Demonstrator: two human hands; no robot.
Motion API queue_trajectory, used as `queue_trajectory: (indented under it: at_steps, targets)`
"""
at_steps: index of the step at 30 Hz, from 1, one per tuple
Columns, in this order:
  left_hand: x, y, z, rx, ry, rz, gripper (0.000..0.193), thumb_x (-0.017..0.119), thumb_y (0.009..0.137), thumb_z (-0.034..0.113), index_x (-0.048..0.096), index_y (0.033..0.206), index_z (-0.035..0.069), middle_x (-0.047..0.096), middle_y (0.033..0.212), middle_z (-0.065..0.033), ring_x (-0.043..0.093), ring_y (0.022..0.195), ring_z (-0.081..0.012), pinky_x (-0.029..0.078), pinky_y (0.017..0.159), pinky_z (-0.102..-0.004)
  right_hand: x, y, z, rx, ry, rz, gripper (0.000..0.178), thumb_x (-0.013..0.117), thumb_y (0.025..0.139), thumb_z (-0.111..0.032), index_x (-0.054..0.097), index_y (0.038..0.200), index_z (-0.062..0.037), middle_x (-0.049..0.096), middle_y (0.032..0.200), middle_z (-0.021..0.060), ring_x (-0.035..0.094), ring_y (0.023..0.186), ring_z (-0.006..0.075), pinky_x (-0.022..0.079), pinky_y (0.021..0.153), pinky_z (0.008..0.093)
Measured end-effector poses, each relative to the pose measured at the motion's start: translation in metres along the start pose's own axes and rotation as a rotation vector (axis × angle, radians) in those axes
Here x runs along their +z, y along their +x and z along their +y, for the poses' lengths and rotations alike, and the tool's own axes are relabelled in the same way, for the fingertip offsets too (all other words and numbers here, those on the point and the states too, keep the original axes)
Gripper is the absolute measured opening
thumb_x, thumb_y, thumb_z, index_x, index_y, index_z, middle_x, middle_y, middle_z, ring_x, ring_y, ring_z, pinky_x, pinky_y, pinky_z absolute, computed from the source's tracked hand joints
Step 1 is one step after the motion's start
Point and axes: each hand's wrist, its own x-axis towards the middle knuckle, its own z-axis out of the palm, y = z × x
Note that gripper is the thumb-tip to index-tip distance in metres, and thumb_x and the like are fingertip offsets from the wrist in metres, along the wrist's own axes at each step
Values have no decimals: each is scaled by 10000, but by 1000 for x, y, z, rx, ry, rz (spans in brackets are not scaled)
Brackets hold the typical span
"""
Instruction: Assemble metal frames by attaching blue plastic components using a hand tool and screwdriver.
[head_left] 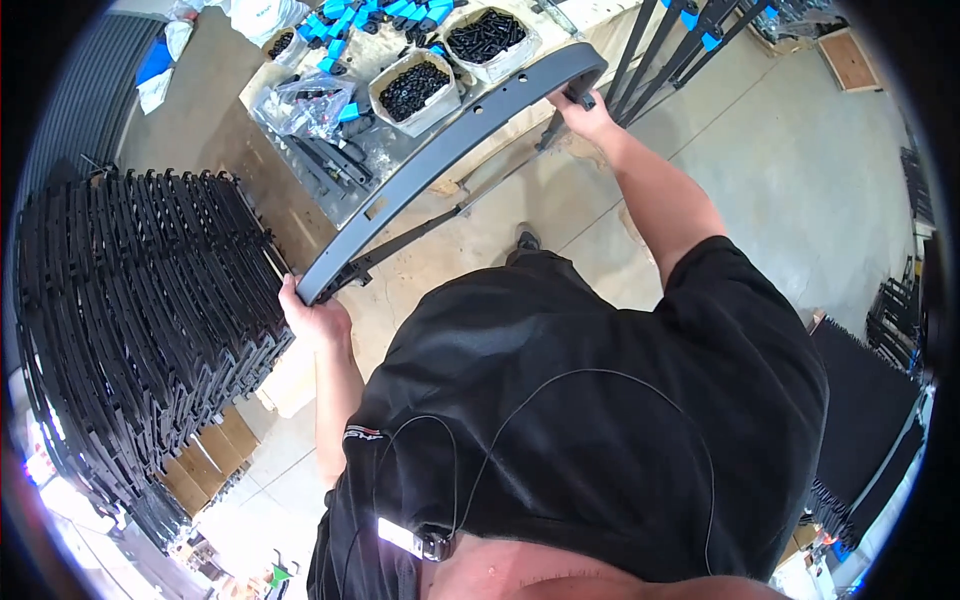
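Observation:
A long, curved, dark grey metal frame piece (440, 152) is held up slantwise in front of me, with small holes and a slot along its face. My left hand (320, 320) is closed around its nearer, lower left end. At the far right, where the piece bends round, my right hand (585, 115) grips the other end. A thinner black bar (415, 233) runs beneath it; whether the two are joined I cannot tell.
Beyond lies a worktable (385, 158) with two boxes of small black parts (432, 122) (515, 68), a clear plastic bag (305, 105) and blue-ended pieces (350, 25). Stacked black metal frames (140, 300) rise at left. Blue-tipped black bars (660, 45) stand at upper right.

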Motion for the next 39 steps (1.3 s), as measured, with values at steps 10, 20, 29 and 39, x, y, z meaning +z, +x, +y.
queue_trajectory:
  at_steps: [10, 20, 29, 39]
  targets:
    - [96, 14, -16, 39, 236, 20, 273, 598, 990, 252, 626, 832, 32, 561, 769, -7, 513, 706, -122, 402, 668, -275, -47, 40, -29, 309, -406, -142, 940, 821, 741, -576, 552, 1381, 56, 684, 1232, 233, 666, 1124, 310, 501, 998, 354]
    - [122, 99, -5, -49, 189, 9, 296, 599, 1014, 302, 680, 1000, 18, 605, 863, -9, 517, 751, -89, 430, 680, -264, -44, -83, 17, 593, -668, -141, 466, 740, 805, -443, 767, 1066, -58, 744, 859, 109, 703, 741, 225, 571, 726, 374]
    - [119, 109, -10, 17, 189, -128, 336, 569, 1049, 333, 676, 901, 50, 596, 771, 40, 468, 628, -55, 361, 562, -228, -83, -208, 39, 1063, -597, -259, 442, 725, 896, -375, 676, 1166, -28, 703, 981, 132, 716, 829, 266, 597, 693, 426]
    - [118, 115, -21, 52, 192, -26, 322, 560, 1041, 307, 670, 910, 35, 610, 731, -11, 522, 631, -106, 405, 627, -261, -22, -15, -43, 265, -794, -240, 369, 696, 854, -325, 720, 1081, -36, 732, 982, 186, 710, 921, 330, 553, 821, 406]
